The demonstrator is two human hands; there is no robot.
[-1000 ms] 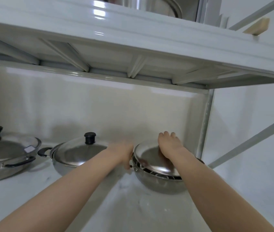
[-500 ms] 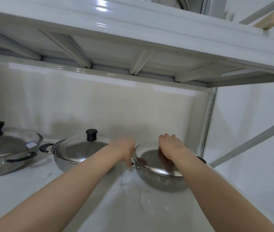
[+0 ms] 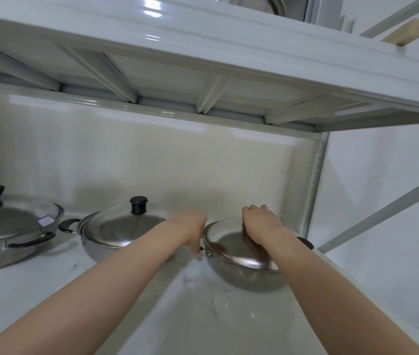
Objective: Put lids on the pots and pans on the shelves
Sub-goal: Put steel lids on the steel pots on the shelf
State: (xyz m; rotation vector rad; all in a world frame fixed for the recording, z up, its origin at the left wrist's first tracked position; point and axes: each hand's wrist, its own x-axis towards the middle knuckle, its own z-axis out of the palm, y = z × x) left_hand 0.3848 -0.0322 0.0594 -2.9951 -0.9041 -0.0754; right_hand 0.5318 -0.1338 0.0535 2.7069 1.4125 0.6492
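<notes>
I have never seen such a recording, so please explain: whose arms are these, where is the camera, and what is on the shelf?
There is no machine here. A person wears one camera on the head, looking forward and down, so the two bare arms are their own. On the white shelf stand three steel pans. The left pan and the middle pan each carry a lid with a black knob. The right hand rests on top of the steel lid covering the right pan; its knob is hidden under the hand. The left hand is at that pan's left edge, by its side handle. Another shelf hangs above.
</notes>
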